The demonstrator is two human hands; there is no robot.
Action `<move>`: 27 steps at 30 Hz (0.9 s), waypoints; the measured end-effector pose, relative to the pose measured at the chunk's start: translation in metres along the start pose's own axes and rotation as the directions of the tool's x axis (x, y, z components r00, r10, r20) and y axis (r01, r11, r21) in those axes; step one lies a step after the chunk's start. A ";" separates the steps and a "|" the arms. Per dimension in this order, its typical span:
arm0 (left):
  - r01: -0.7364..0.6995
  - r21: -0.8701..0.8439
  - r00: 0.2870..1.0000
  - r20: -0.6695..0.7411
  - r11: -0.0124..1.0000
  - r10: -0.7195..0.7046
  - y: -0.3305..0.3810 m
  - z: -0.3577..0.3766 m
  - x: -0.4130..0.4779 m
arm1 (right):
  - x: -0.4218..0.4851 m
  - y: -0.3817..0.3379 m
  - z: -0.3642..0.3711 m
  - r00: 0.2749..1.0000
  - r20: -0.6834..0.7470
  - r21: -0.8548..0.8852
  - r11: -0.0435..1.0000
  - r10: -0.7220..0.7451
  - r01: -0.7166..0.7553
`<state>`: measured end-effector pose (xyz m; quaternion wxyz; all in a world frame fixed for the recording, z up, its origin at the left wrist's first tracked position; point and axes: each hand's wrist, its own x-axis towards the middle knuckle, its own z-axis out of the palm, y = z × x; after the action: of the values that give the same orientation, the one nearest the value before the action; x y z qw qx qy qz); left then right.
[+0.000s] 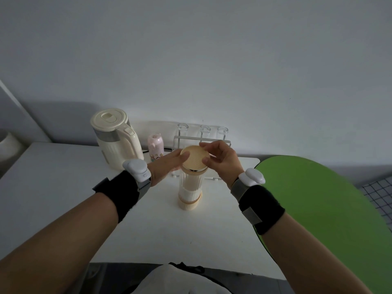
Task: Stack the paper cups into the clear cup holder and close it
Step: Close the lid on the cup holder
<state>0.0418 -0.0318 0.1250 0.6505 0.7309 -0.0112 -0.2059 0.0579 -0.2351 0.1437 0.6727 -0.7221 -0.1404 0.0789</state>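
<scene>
holding lid (194, 157) over clear holder (190, 185), cups (189, 193) stacked inside, both hands.

Black wristbands (125, 194), white trackers (135, 166)

Dim light; plain pale wall (212, 60); white table (53, 187); green round surface (318, 198) at right.

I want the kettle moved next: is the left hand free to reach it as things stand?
Probably not yet: the left hand is on the lid atop the cup holder. The kettle stands unobstructed beside it.
</scene>
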 end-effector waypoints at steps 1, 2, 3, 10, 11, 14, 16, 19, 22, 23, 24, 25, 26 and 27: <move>0.023 -0.042 0.999 -0.030 0.999 -0.025 0.002 0.002 0.001 | 0.000 0.000 0.000 1.000 -0.017 -0.011 1.000 0.011 -0.011; 0.041 -0.067 0.997 -0.065 0.997 -0.046 0.003 0.004 0.002 | 0.000 0.000 0.001 0.999 -0.037 -0.041 0.999 0.028 -0.030; 0.057 -0.073 0.993 -0.095 0.996 -0.064 0.005 0.006 0.003 | 0.001 0.000 0.002 0.997 -0.056 -0.078 0.995 0.055 -0.060; 0.069 0.014 0.978 -0.200 0.997 -0.065 0.011 0.015 0.007 | 0.007 -0.003 0.013 0.971 -0.061 -0.283 0.929 0.231 -0.239; 0.067 0.010 0.976 -0.207 0.998 -0.063 0.010 0.015 0.008 | 0.007 -0.004 0.014 0.972 -0.064 -0.309 0.922 0.225 -0.234; 0.063 0.000 0.975 -0.215 0.998 -0.061 0.006 0.013 0.006 | 0.008 -0.004 0.014 0.975 -0.067 -0.344 0.912 0.213 -0.223; 0.058 0.004 0.975 -0.214 0.998 -0.055 0.006 0.011 0.004 | 0.007 -0.004 0.015 0.974 -0.064 -0.348 0.910 0.217 -0.226; 0.053 0.010 0.974 -0.222 0.999 -0.050 0.006 0.011 0.001 | 0.006 -0.002 0.015 0.975 -0.057 -0.363 0.906 0.213 -0.219; 0.050 0.008 0.975 -0.218 0.999 -0.047 0.005 0.011 -0.001 | 0.005 -0.003 0.017 0.977 -0.052 -0.376 0.902 0.209 -0.213; 0.050 0.012 0.975 -0.218 0.999 -0.046 0.005 0.011 -0.001 | 0.005 -0.003 0.017 0.977 -0.052 -0.379 0.901 0.207 -0.211; 0.050 0.018 0.974 -0.221 0.999 -0.045 0.005 0.011 -0.001 | 0.004 -0.004 0.017 0.978 -0.049 -0.379 0.902 0.204 -0.207; 0.050 0.023 0.973 -0.225 0.998 -0.043 0.006 0.011 -0.001 | 0.004 -0.004 0.018 0.978 -0.047 -0.377 0.903 0.202 -0.205; 0.049 0.026 0.972 -0.230 0.998 -0.042 0.006 0.011 -0.001 | 0.004 -0.005 0.018 0.979 -0.045 -0.374 0.905 0.200 -0.202; 0.049 0.028 0.971 -0.234 0.998 -0.041 0.006 0.011 -0.002 | 0.004 -0.005 0.018 0.979 -0.042 -0.371 0.907 0.198 -0.199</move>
<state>0.0384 -0.0427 0.1306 0.6302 0.7608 0.0787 -0.1331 0.0556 -0.2166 0.1474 0.5118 -0.8475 -0.0775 0.1177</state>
